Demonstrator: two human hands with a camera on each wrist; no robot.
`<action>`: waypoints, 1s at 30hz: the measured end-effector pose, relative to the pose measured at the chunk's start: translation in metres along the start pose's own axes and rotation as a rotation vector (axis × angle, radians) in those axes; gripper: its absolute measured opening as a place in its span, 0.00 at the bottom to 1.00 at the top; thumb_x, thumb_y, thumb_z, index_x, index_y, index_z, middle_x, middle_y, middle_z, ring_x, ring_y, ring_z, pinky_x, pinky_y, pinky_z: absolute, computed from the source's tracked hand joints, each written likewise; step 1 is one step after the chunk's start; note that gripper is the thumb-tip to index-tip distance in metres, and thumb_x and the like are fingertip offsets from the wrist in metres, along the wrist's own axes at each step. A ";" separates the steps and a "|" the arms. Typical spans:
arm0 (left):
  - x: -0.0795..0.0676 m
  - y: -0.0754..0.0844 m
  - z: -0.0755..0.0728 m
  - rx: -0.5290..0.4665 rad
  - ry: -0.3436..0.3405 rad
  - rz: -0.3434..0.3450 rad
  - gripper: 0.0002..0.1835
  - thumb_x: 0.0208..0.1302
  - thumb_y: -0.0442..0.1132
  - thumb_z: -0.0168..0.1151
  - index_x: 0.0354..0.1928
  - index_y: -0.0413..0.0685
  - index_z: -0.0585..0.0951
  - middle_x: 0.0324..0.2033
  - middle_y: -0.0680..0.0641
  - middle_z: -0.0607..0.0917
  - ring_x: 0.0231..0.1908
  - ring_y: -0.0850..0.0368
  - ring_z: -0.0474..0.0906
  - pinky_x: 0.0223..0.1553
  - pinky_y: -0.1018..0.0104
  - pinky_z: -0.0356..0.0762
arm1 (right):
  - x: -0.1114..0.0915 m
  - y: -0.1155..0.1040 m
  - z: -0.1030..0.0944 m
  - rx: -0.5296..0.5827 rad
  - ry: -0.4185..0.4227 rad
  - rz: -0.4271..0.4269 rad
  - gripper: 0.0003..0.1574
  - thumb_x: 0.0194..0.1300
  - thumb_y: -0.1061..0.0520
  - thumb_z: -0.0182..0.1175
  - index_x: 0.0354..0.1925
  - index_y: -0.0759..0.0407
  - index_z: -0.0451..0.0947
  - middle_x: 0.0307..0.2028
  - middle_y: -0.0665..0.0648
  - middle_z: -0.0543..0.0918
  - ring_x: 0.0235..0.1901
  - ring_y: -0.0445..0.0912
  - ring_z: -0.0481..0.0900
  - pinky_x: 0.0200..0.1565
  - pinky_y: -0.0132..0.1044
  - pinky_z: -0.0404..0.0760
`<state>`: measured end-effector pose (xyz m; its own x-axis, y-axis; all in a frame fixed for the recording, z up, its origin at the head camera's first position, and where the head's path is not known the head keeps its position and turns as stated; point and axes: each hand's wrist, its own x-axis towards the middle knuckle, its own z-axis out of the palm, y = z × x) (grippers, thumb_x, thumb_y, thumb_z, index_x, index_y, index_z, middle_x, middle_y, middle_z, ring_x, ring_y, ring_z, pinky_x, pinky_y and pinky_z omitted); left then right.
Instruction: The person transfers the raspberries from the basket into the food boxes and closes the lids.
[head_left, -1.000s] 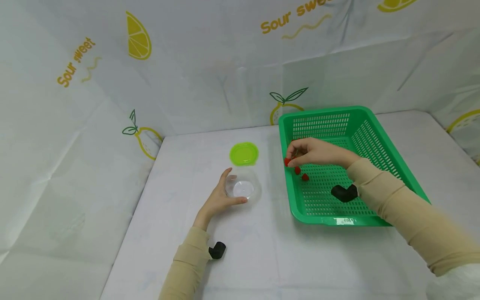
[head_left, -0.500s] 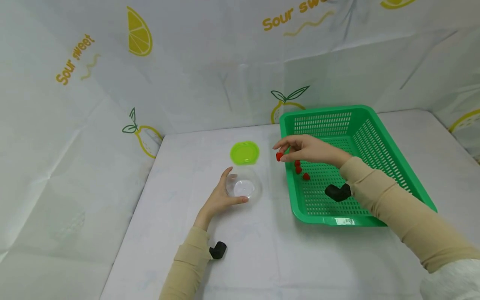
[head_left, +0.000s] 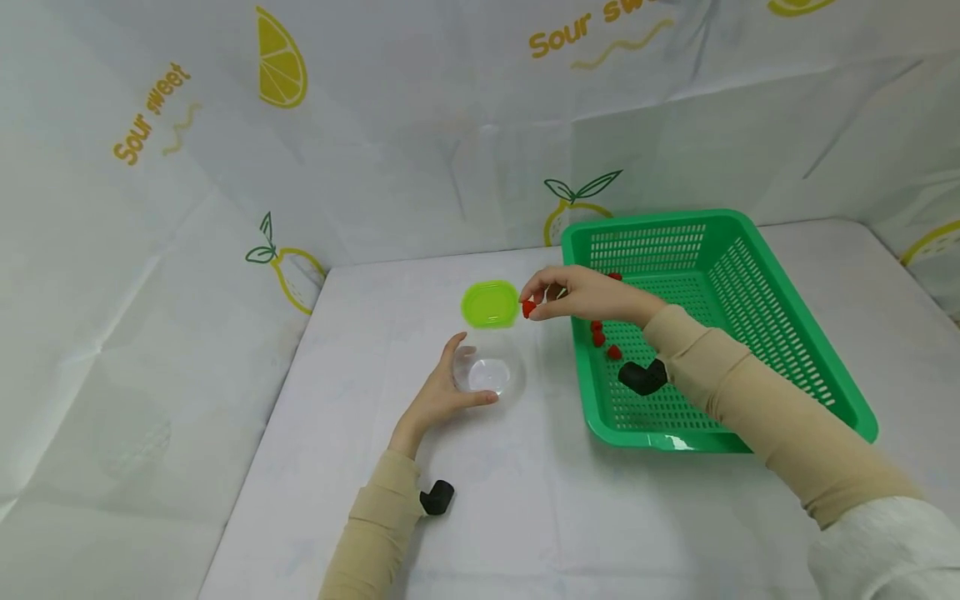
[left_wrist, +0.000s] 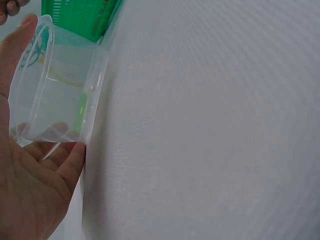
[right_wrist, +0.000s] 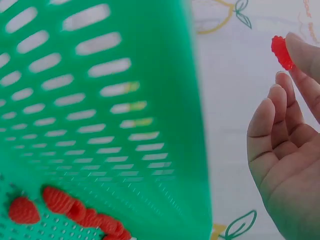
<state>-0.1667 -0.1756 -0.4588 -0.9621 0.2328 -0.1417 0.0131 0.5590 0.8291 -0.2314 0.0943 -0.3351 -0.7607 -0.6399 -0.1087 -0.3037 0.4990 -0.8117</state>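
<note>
A red raspberry is pinched between the thumb and index finger of my right hand, held out past the basket's left rim; its bumpy surface shows in the right wrist view, with the other fingers loosely bent. My left hand grips a clear plastic container, thumb on the near side and fingers round the far side. In the left wrist view the container stands upright on the white cloth, see-through. Behind it lies a bright green lid, flat, just left of the right fingertips.
A green slotted basket stands on the right, beneath my right forearm. Several raspberries lie along its inner left side. A white cloth covers the table, and a lemon-printed sheet hangs behind.
My right hand has carried the raspberry left from over the basket's rim to near the green lid. The left hand has stayed on the container.
</note>
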 end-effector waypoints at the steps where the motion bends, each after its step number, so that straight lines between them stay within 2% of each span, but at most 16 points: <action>1: 0.000 0.000 0.000 0.001 -0.001 0.001 0.61 0.37 0.57 0.76 0.71 0.65 0.47 0.63 0.57 0.69 0.66 0.50 0.61 0.66 0.46 0.59 | 0.002 -0.002 0.001 -0.006 -0.005 -0.007 0.18 0.63 0.51 0.60 0.50 0.54 0.76 0.43 0.53 0.78 0.43 0.47 0.73 0.47 0.38 0.75; 11: 0.000 -0.002 -0.002 -0.023 -0.007 0.019 0.61 0.38 0.56 0.76 0.71 0.65 0.46 0.63 0.57 0.69 0.64 0.52 0.63 0.65 0.47 0.59 | 0.027 -0.008 0.011 0.004 -0.096 -0.013 0.15 0.62 0.52 0.61 0.47 0.51 0.74 0.44 0.51 0.80 0.43 0.46 0.77 0.48 0.39 0.77; 23: 0.000 0.000 -0.002 -0.031 -0.016 0.043 0.60 0.40 0.54 0.76 0.71 0.62 0.46 0.63 0.55 0.69 0.65 0.52 0.63 0.66 0.48 0.59 | 0.055 -0.021 0.015 -0.126 -0.185 0.011 0.13 0.60 0.57 0.61 0.45 0.56 0.75 0.42 0.56 0.79 0.41 0.47 0.78 0.45 0.37 0.78; 27: -0.001 -0.001 -0.003 -0.034 -0.020 0.040 0.60 0.40 0.57 0.75 0.71 0.63 0.46 0.63 0.57 0.68 0.65 0.54 0.61 0.66 0.47 0.59 | 0.065 -0.027 0.021 -0.111 -0.225 0.002 0.12 0.61 0.57 0.60 0.44 0.55 0.75 0.41 0.55 0.79 0.40 0.47 0.77 0.42 0.35 0.78; 30: -0.001 -0.002 -0.002 -0.038 -0.019 0.030 0.60 0.38 0.60 0.75 0.71 0.68 0.46 0.63 0.59 0.68 0.66 0.56 0.61 0.65 0.47 0.60 | 0.072 -0.029 0.028 -0.081 -0.261 -0.008 0.11 0.60 0.58 0.60 0.43 0.54 0.76 0.39 0.54 0.80 0.38 0.49 0.76 0.39 0.34 0.76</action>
<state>-0.1659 -0.1786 -0.4593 -0.9561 0.2642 -0.1265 0.0312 0.5213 0.8528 -0.2612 0.0173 -0.3360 -0.5875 -0.7679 -0.2552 -0.3618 0.5314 -0.7659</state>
